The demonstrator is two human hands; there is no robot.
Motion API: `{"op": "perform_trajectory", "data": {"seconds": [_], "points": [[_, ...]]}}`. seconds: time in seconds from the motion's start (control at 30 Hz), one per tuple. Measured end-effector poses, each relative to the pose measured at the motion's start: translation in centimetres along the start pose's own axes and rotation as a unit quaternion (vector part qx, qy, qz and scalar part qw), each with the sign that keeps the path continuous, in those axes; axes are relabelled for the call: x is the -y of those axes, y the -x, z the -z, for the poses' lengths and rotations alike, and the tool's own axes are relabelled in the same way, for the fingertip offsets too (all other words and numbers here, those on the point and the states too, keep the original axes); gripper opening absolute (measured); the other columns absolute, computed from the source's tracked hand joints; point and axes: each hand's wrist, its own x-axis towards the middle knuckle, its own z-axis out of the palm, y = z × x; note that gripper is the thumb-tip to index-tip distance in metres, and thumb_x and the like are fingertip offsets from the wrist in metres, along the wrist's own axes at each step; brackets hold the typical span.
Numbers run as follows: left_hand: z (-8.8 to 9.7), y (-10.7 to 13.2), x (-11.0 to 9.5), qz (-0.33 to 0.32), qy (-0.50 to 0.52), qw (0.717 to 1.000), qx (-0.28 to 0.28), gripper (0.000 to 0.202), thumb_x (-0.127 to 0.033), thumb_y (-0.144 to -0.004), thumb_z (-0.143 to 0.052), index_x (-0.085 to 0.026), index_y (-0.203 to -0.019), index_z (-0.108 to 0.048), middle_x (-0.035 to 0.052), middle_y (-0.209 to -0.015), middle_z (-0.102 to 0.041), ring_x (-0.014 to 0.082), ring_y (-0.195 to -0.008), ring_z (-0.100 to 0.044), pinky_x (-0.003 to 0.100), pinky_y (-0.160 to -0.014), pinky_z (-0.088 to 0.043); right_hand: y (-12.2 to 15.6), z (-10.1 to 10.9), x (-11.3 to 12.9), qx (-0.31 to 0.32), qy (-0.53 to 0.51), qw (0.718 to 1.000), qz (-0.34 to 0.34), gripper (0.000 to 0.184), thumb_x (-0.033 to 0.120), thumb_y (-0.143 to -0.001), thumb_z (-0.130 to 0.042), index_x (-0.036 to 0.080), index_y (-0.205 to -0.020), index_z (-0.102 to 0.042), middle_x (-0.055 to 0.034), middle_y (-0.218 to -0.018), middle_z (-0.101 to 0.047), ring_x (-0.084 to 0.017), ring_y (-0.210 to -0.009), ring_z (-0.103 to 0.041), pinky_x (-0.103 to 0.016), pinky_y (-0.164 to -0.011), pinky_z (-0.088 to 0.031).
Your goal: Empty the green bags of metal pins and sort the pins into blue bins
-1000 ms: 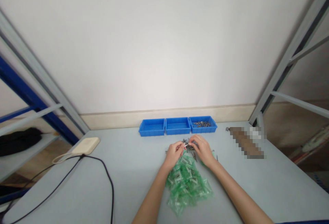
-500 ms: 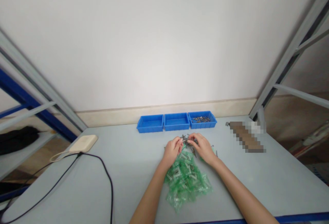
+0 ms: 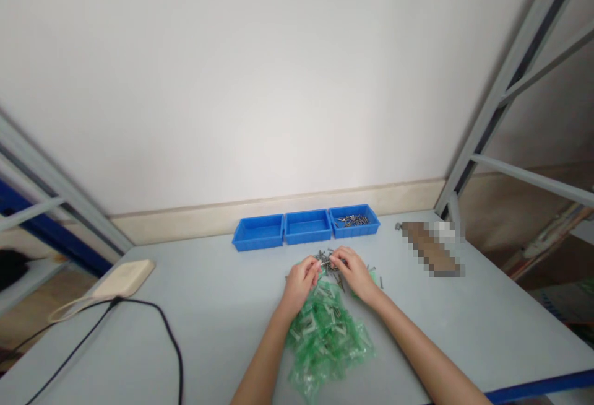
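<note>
My left hand [image 3: 297, 282] is closed in a pinch on one end of a thin metal screw [image 3: 325, 263]. At the screw's other end, the fingertips of my right hand [image 3: 356, 274] are pinched together on it. Under and just beyond my fingers lies a loose pile of screws [image 3: 322, 255], partly hidden by both hands. Crumpled green plastic bags [image 3: 328, 337], with small pieces inside too blurred to name, spread out between my forearms.
Along the wall stand three joined blue bins: a left bin [image 3: 258, 246], a middle bin [image 3: 309, 239] and a right bin [image 3: 356, 230] with screws inside. A cream box [image 3: 125, 279] with black cables [image 3: 169, 330] lies left. A blurred-out brown object [image 3: 429, 250] lies right.
The view has turned slightly to the right, so everything sits further left in the picture. Both hands keep their pinch on the screw above the pile.
</note>
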Motion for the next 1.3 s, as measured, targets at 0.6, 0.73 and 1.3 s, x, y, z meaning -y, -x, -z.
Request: {"op": "perform_trajectory", "data": {"seconds": [0.6,0.73,1.3], "points": [[0.1,0.0,0.1,0.005,0.010,0.999,-0.049,0.040,-0.056,-0.082,-0.040,-0.018,-0.078,-0.051,-0.0073,-0.045,-0.038,0.0110,-0.042,-0.036,0.023,-0.046,-0.027,0.1,-0.6,0.1,-0.008,-0.032,0.999,-0.003,0.025,0.039,-0.087,-0.052,0.019,-0.073,-0.060,-0.0032,-0.081,-0.060,-0.019,-0.084,-0.054,-0.032,-0.079,-0.041],[0.0,0.1,0.2,-0.004,-0.001,0.999,-0.050,0.042,-0.056,-0.085,-0.035,-0.019,-0.069,-0.047,-0.0071,-0.043,-0.035,0.0107,-0.042,-0.035,0.024,-0.048,-0.027,0.2,-0.6,0.2,-0.004,-0.035,0.999,-0.009,0.032,0.042,-0.090,-0.045,0.020,-0.069,-0.057,-0.0031,-0.078,-0.059,-0.019,-0.081,-0.054,-0.031,-0.076,-0.042],[-0.2,-0.3,0.7,0.002,0.056,0.998,-0.033,0.050,-0.067,-0.078,-0.038,-0.019,-0.071,-0.044,-0.0079,-0.043,-0.037,0.0085,-0.041,-0.030,0.022,-0.045,-0.024,0.0,-0.2,0.6,-0.007,-0.018,1.000,-0.004,0.034,0.047,-0.088,-0.047,0.021,-0.075,-0.063,-0.0037,-0.080,-0.064,-0.021,-0.085,-0.055,-0.034,-0.079,-0.039]]}}
